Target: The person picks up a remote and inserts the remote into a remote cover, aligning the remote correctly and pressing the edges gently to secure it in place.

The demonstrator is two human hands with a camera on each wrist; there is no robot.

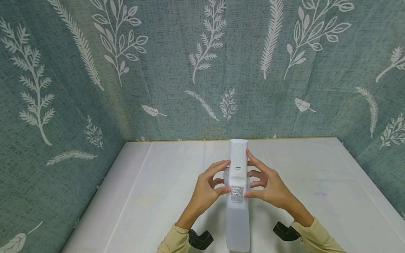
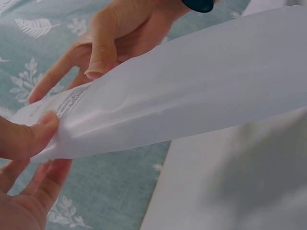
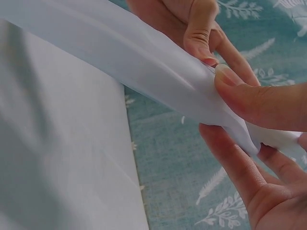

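Above a white table (image 1: 158, 175), before leaf-patterned cloth (image 1: 171, 59), curled hands (image 1: 207, 188) (image 1: 270, 184) pinch a sleeved remote (image 1: 238, 154).

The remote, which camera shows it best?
The head view: the remote pokes out of its plastic sleeve, battery cover and label facing the camera. The left wrist view shows mostly sleeve and part of the label; the right wrist view, just a small white part.

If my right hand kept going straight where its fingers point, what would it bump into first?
Probably the remote and its plastic sleeve, which your right hand grips; beyond them lies your left hand, though depth is unclear.
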